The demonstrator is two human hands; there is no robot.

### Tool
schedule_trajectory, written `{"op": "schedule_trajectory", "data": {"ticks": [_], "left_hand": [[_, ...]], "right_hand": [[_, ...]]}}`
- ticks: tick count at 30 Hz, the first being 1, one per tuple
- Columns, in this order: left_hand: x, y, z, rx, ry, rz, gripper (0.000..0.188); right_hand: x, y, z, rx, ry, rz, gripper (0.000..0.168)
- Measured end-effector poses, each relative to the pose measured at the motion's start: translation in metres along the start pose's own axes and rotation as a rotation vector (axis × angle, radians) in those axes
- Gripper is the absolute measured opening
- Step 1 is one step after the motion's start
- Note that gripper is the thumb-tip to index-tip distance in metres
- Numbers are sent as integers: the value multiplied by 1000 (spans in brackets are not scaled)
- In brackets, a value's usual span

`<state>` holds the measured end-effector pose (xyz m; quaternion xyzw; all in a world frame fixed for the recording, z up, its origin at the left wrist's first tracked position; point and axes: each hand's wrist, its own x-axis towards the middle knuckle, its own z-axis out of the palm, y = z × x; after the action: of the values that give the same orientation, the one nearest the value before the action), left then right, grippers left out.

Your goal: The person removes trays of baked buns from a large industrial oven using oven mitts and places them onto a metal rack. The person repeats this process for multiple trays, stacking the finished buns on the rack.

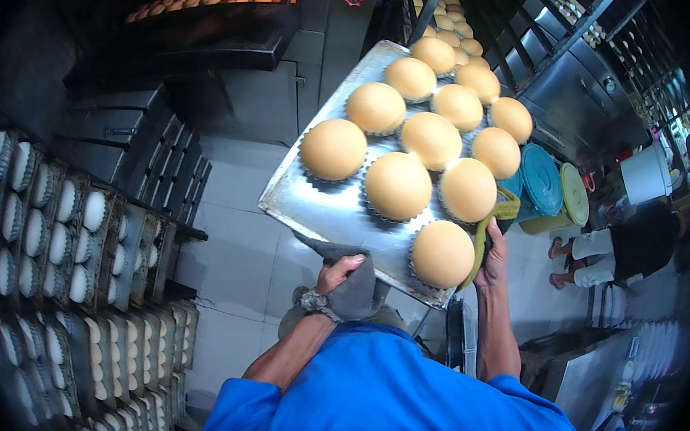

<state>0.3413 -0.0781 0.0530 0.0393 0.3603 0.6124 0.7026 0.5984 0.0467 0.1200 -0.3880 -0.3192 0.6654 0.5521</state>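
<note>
A metal baking tray [294, 189] with several golden baked buns [430, 140] in fluted paper cups is held tilted in front of me. At its near left edge my left hand [338, 274] grips it through a dark cloth pad [357, 293], thumb on top. My right hand [494, 253] holds the right side of the tray through a green-edged cloth [482, 241]. Much of both cloths and the fingers beneath the tray are hidden.
Racks with trays of pale dough pieces [94, 211] stand at left. An oven [185, 39] with lit buns inside is ahead. At right are a metal rack [579, 27], teal [541, 179] and yellow-green lidded bins [574, 194], a white bucket [645, 173] and another person [639, 244].
</note>
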Motion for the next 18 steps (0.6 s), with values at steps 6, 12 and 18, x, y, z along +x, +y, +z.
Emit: {"op": "schedule_trajectory", "data": {"ticks": [6,12,18], "left_hand": [[38,-52,49,154,-51,76,16],[80,-85,100,58,-31,88,14],[114,-105,134,22,31,143,15]], "right_hand": [[26,-39,-62,15,-3,-5,34],[86,-69,-114,-16,-41,27,33],[151,-82,-136,-4,-99,105,31]]}}
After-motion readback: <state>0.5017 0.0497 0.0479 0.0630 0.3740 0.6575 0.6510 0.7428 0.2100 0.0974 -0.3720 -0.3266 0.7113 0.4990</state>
